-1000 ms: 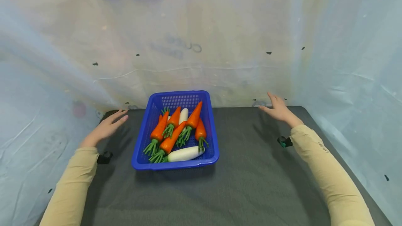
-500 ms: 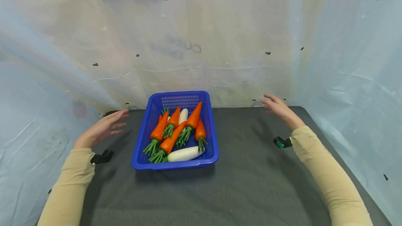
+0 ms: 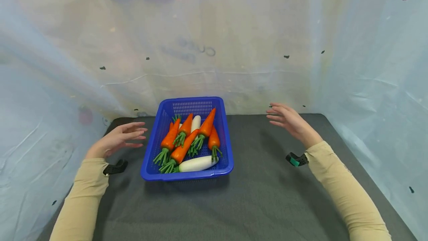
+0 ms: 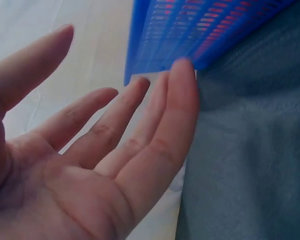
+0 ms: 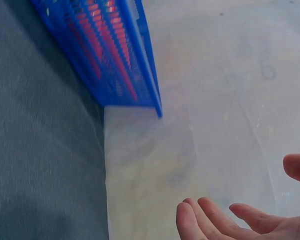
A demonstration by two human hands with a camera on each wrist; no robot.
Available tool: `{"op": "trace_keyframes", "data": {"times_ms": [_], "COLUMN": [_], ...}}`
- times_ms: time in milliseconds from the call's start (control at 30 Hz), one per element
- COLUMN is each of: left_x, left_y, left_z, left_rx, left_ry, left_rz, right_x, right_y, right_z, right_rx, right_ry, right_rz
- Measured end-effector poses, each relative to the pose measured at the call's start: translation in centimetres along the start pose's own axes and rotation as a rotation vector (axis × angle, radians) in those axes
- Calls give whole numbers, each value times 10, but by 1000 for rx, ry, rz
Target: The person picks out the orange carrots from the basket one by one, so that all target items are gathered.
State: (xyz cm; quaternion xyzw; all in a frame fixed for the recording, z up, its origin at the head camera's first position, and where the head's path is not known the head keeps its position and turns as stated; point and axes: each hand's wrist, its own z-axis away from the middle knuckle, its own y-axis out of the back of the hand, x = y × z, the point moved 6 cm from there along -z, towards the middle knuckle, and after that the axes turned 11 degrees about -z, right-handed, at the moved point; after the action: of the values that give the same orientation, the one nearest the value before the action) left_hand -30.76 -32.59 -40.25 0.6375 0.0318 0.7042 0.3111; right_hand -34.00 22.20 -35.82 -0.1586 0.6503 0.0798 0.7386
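Observation:
A blue plastic basket (image 3: 230,151) with slotted walls stands at the back of the dark table, left of the middle. Several orange carrots (image 3: 180,152) with green stem ends lie in it, mixed with white radishes (image 3: 197,164), one of them along the front wall. My left hand (image 3: 118,138) hovers just left of the basket, palm turned toward it, fingers loosely spread. Farther off on the other side, my right hand (image 3: 291,122) hangs over the table, fingers pointing at the basket. Neither hand holds anything. In the left wrist view the fingertips overlap the basket's wall (image 4: 165,55).
A pale plastic sheet (image 3: 247,40) with dark leaf marks rises behind the table and along both sides. Dark grey cloth (image 3: 260,200) covers the table, whose back edge meets the sheet. Each wrist wears a black strap (image 3: 116,167).
Both hands have moved inward, nearer to the basket, and their palms have turned to face it. The basket and its vegetables have stayed in place.

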Motion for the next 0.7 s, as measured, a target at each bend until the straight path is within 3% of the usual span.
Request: {"op": "trace_keyframes", "data": {"times_ms": [300, 700], "left_x": [-3, -7], "left_y": [-17, -24], "left_z": [-6, -9], "left_rx": [-30, 7], "left_ry": [4, 40], "left_rz": [-5, -6], "right_x": [1, 0], "right_y": [-33, -83], "right_z": [-3, -13], "right_rx": [-68, -172], "right_ry": [-7, -9], "right_rz": [-58, -89]}}
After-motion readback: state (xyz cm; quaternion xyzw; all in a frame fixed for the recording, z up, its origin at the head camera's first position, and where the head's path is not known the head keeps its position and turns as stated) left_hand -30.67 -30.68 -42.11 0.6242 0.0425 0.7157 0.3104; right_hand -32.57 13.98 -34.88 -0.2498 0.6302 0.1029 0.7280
